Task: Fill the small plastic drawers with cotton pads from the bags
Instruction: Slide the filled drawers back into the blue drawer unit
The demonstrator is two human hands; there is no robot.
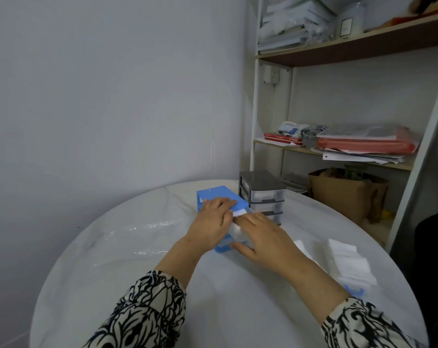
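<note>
Head view, round white table (225, 310) against the wall. Blue drawer unit (219, 194) near the table's far edge, 1 clear drawer (240, 234) pulled out toward the viewer and holding white cotton pads (239, 212). Left hand (210, 224) laid flat over the unit's top and the drawer's left side, fingers straight and close together, bracing the unit. Right hand (265, 237) over the open drawer, fingers extended and pressed down on the pads, thumb along the drawer's front; whether any pad is pinched underneath cannot be told. Grey drawer unit (262, 194) just beside the blue one, toward the far right edge, drawers closed. Loose stacks of cotton pads (348, 262) near the right edge, partly covering a blue item (354, 291). Crumpled clear plastic bag (137, 237) toward the left edge, apparently emptied. Shelving (338, 54) with papers and folders beyond the table, a brown paper bag (348, 194) beneath it.

Likely step: tamping pads level before pushing the drawer shut.

Risks, judged from this layout: overfilled pads catching on the frame and jamming the drawer on closing; a light unit sliding or tipping forward under downward pressure on the extended drawer if the left hand's brace eases; soft stacks near the right edge toppling off if brushed by the right sleeve (363, 325).
</note>
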